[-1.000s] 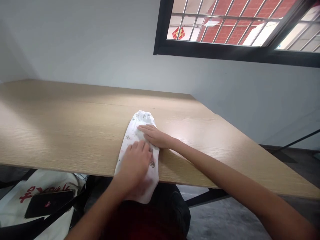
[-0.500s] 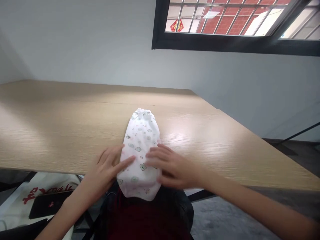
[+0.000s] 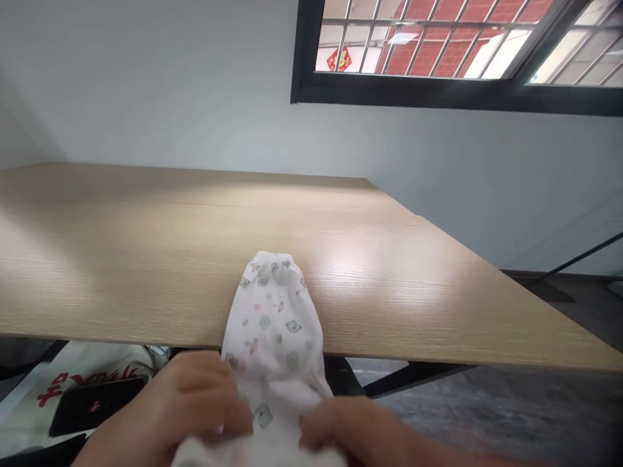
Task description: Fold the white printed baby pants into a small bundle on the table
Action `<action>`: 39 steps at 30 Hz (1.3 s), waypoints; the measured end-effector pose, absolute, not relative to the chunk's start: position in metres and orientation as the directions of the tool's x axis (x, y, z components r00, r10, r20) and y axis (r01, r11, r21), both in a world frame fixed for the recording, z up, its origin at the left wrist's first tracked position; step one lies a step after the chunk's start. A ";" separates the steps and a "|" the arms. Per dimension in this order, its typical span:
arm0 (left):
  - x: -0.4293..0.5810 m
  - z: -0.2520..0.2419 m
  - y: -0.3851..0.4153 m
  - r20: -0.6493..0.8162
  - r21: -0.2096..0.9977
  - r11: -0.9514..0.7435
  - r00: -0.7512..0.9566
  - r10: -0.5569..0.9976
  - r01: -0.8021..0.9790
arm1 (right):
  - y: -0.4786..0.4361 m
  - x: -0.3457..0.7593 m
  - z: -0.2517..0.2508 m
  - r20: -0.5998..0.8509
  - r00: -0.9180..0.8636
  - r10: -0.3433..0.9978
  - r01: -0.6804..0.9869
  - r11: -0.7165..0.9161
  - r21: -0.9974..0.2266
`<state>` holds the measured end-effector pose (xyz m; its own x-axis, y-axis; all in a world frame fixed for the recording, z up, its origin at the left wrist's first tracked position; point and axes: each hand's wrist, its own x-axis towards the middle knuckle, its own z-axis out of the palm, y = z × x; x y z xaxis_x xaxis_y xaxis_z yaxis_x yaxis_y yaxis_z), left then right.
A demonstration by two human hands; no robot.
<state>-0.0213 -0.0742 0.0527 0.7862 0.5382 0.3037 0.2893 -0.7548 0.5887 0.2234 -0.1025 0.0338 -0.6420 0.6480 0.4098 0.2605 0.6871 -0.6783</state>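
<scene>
A white printed cloth sleeve (image 3: 275, 324) with small animal figures lies over the near edge of the wooden table (image 3: 146, 259), its gathered end pointing away from me. Its lower part hangs off the edge toward my lap. My left hand (image 3: 189, 405) is closed on the cloth's lower left side. My right hand (image 3: 355, 431) is closed on its lower right side, blurred by motion. Both hands are below the table edge, close to the camera.
A white tote bag (image 3: 82, 376) with red lettering sits on the floor at lower left, with a dark phone (image 3: 95, 403) on it. A black table frame (image 3: 413, 376) runs under the right side. A barred window (image 3: 457, 45) is in the wall above.
Both hands slid from on top of the cloth down to its near end and closed on it. The cloth has been pulled toward me, so more of it hangs off the edge.
</scene>
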 end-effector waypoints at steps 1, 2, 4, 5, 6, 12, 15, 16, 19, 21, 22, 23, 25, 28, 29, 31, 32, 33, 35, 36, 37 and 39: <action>-0.016 0.060 -0.065 0.256 0.642 -0.678 0.733 0.630 0.358 | -0.094 0.224 0.039 0.325 -0.596 0.734 0.307 0.583 -0.752; -0.011 0.066 -0.053 0.216 0.683 -0.596 0.664 0.716 0.421 | -0.080 0.224 0.044 0.238 -0.531 0.814 0.361 0.471 -0.805; 0.003 0.073 -0.024 0.223 0.679 -0.487 0.478 0.850 0.549 | -0.044 0.222 0.054 0.164 -0.400 0.902 0.423 0.341 -0.840; 0.010 0.073 -0.011 0.289 0.622 -0.465 0.367 0.884 0.630 | -0.025 0.221 0.057 0.162 -0.325 0.932 0.468 0.307 -0.829; 0.017 0.070 0.000 0.375 0.542 -0.449 0.274 0.886 0.710 | -0.010 0.220 0.057 0.193 -0.264 0.945 0.527 0.309 -0.792; 0.037 0.042 0.014 0.446 0.213 -0.684 0.554 0.703 0.697 | -0.002 0.220 0.029 0.459 -0.527 0.715 0.671 0.682 -0.292; 0.037 0.040 0.020 0.178 0.103 -0.644 0.622 0.762 0.758 | -0.020 0.228 0.025 0.272 -0.681 0.680 0.617 0.733 -0.287; 0.036 0.040 0.022 0.149 0.050 -0.560 0.548 0.823 0.827 | -0.023 0.231 0.025 0.199 -0.710 0.675 0.612 0.732 -0.299; 0.024 0.041 0.017 0.221 -0.022 -0.398 0.393 0.893 0.917 | -0.029 0.243 0.027 0.060 -0.787 0.614 0.572 0.762 -0.305; 0.010 0.039 0.004 0.216 0.084 -0.493 0.467 0.858 0.866 | -0.031 0.250 0.024 0.081 -0.810 0.580 0.539 0.792 -0.288; 0.001 0.037 -0.005 0.170 0.166 -0.569 0.545 0.821 0.806 | -0.032 0.253 0.022 0.119 -0.816 0.565 0.521 0.809 -0.273; -0.008 0.036 -0.013 0.111 0.249 -0.633 0.628 0.770 0.733 | -0.033 0.256 0.019 0.170 -0.816 0.552 0.503 0.824 -0.261; -0.024 0.034 -0.028 -0.013 0.383 -0.693 0.754 0.657 0.610 | -0.036 0.260 0.015 0.289 -0.794 0.535 0.464 0.840 -0.281; -0.034 0.036 -0.035 -0.062 0.513 -0.665 0.796 0.602 0.543 | -0.041 0.259 0.016 0.372 -0.661 0.652 0.458 0.743 -0.489; -0.033 0.037 -0.034 -0.041 0.571 -0.626 0.780 0.624 0.531 | -0.041 0.257 0.018 0.358 -0.587 0.726 0.478 0.668 -0.571; -0.023 0.038 -0.026 0.013 0.689 -0.506 0.690 0.724 0.519 | -0.039 0.250 0.023 0.299 -0.392 0.870 0.550 0.482 -0.682; -0.016 0.036 -0.021 0.036 0.733 -0.421 0.587 0.809 0.535 | -0.037 0.246 0.025 0.278 -0.287 0.917 0.583 0.398 -0.709; -0.007 0.034 -0.016 0.049 0.763 -0.330 0.459 0.887 0.556 | -0.034 0.242 0.027 0.262 -0.191 0.946 0.607 0.324 -0.726; 0.012 0.027 -0.008 0.061 0.782 -0.155 0.173 0.983 0.604 | -0.026 0.234 0.027 0.214 -0.053 0.975 0.610 0.201 -0.766; 0.021 0.023 -0.005 0.072 0.775 -0.082 0.043 0.997 0.626 | -0.023 0.229 0.026 0.204 -0.009 0.979 0.600 0.169 -0.782; 0.030 0.020 -0.003 0.106 0.763 -0.045 -0.056 0.993 0.645 | -0.020 0.225 0.025 0.221 0.027 0.975 0.600 0.161 -0.784; 0.046 0.015 -0.002 0.288 0.698 -0.102 -0.148 0.946 0.708 | -0.018 0.216 0.020 0.351 0.078 0.933 0.661 0.215 -0.719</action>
<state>0.0455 -0.0022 0.0152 -0.1478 0.9461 0.2882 0.7084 -0.1020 0.6984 0.2165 -0.0178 0.0201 0.0782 0.9331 0.3510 0.6613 0.2149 -0.7186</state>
